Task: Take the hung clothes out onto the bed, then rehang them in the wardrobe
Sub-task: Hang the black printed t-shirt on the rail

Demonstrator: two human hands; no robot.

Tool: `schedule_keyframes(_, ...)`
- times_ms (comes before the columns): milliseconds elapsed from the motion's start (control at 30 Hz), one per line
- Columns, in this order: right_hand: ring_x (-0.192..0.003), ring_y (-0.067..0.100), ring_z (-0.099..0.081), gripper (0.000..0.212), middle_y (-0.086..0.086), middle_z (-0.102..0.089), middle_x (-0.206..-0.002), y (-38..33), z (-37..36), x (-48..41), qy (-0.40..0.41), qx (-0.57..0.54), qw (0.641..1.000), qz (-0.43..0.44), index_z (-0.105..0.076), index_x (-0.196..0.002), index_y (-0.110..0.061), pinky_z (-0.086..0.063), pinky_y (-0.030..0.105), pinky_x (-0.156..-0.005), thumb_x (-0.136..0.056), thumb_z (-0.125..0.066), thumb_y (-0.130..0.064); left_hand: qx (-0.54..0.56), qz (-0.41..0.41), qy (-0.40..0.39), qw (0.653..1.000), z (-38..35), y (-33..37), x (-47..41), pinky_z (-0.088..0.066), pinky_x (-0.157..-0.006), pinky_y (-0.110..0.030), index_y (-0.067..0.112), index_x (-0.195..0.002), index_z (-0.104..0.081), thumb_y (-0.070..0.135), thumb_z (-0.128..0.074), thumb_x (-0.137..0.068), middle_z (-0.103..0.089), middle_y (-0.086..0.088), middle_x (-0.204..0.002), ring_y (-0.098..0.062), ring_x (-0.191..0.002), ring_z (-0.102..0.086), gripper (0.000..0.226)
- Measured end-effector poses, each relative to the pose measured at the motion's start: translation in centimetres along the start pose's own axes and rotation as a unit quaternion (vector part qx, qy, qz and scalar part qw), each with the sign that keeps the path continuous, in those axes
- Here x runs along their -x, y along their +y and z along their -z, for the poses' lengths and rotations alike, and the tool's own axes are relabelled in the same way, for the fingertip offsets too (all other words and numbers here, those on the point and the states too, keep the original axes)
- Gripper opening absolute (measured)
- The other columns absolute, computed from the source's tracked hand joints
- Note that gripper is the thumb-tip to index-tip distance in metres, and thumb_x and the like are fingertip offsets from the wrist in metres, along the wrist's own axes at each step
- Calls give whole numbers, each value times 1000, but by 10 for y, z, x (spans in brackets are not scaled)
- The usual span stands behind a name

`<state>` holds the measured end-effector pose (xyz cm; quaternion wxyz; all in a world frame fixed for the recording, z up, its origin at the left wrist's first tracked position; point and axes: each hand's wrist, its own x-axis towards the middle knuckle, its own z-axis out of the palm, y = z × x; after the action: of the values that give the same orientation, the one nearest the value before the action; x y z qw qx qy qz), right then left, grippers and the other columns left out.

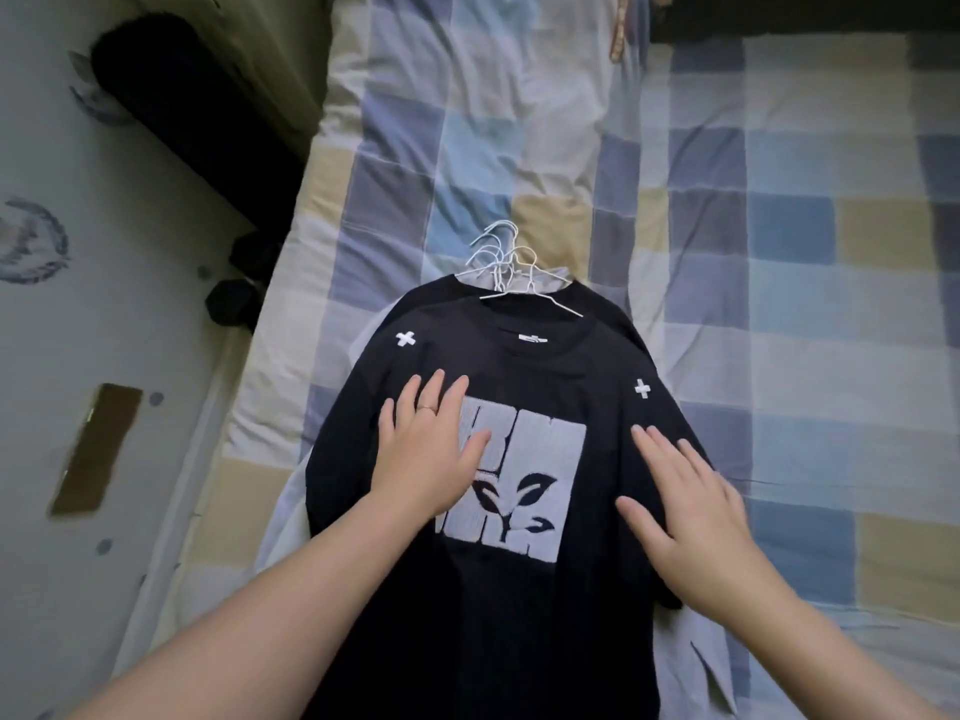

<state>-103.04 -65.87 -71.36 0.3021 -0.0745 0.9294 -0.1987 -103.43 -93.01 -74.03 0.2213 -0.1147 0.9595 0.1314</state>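
A black T-shirt (pixel 498 589) on white wire hangers (pixel 511 272) tops a clothes pile on the checked bed (pixel 779 252), near its left edge. The left hand (pixel 426 454) and right hand (pixel 691 517) press flat on it, fingers straight, grasping nothing.

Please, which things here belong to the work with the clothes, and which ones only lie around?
Belong to the job: black T-shirt; white wire hangers; pale garment underneath; checked bed; left hand and right hand, flat on the T-shirt.
Just lying about: brown strip and dark roll, both beside the bed; orange strap at the bed's far end.
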Motion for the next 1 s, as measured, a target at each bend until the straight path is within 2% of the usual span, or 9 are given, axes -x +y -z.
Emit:
schedule_keyframes(267, -150, 19, -8, 67, -12, -13, -162, 18, -54, -180, 51, -10, 997, -55, -11, -154, -35, -15, 47, -118, -97, -44, -44, -63, -27, 40, 997, -47, -52, -161, -7, -121, -49, 27, -156, -18, 54, -40, -98, -13, -4, -165, -27, -151, -6, 68)
schedule_keyframes(367, -149, 22, -13, 67, -7, -16, -162, 32, -66, -238, 59, 12, 996, -64, -13, -154, -33, -18, 50, -118, -97, -45, -43, -76, -25, 69, 994, -52, -62, -200, -16, -118, -48, 26, -153, -24, 53, -43, -97, -27, -5, -160, -29, -145, -21, 66)
schedule_keyframes(500, -147, 23, -20, 67, -4, -22, -161, 39, -70, -282, 71, 11, 994, -84, -16, -154, -30, -21, 51, -116, -95, -47, -42, -64, -13, 91, 994, -51, -61, -229, -30, -105, -47, 22, -146, -36, 44, -48, -98, -44, -11, -142, -35, -129, -37, 53)
schedule_keyframes(633, -139, 29, -35, 61, 5, -38, -152, 38, -60, -289, 103, -23, 988, -110, -25, -152, -26, -27, 50, -111, -96, -49, -33, 34, -8, 152, 988, -44, -53, -230, -33, -99, -46, 21, -132, -53, 37, -49, -100, -51, -11, -127, -36, -119, -42, 36)
schedule_keyframes(767, -129, 31, -47, 44, 8, -54, -139, 41, -40, -270, 140, -58, 984, -95, -44, -141, -23, -34, 50, -108, -98, -48, -28, 115, -49, 175, 977, -28, -51, -212, -39, -96, -46, 18, -117, -64, 32, -51, -100, -53, -11, -113, -37, -109, -48, 26)
schedule_keyframes(800, -123, 32, -52, 38, 8, -60, -132, 41, -32, -261, 146, -73, 983, -87, -50, -136, -22, -39, 47, -103, -98, -48, -27, 130, -63, 178, 973, -21, -51, -206, -42, -95, -47, 17, -114, -66, 31, -53, -99, -54, -11, -109, -38, -106, -51, 24)
schedule_keyframes(867, -108, 32, -61, 27, 7, -68, -116, 40, -13, -237, 142, -92, 983, -75, -59, -124, -21, -47, 37, -85, -99, -49, -25, 147, -81, 171, 971, -7, -51, -190, -45, -92, -48, 16, -107, -67, 30, -55, -98, -52, -9, -102, -36, -100, -55, 21)
schedule_keyframes(900, -103, 30, -63, 24, 6, -69, -112, 40, -3, -223, 135, -95, 984, -67, -63, -119, -20, -47, 32, -79, -98, -51, -24, 149, -87, 163, 971, 1, -49, -181, -46, -90, -47, 15, -105, -67, 29, -56, -97, -51, -7, -100, -35, -98, -56, 20)
schedule_keyframes(1000, -103, 28, -61, 18, 7, -70, -107, 31, 31, -166, 122, -93, 987, -43, -69, -109, -15, -40, 30, -81, -97, -55, -19, 148, -119, 138, 972, 31, -42, -146, -46, -90, -45, 13, -100, -67, 26, -58, -97, -49, -3, -95, -33, -94, -57, 16)
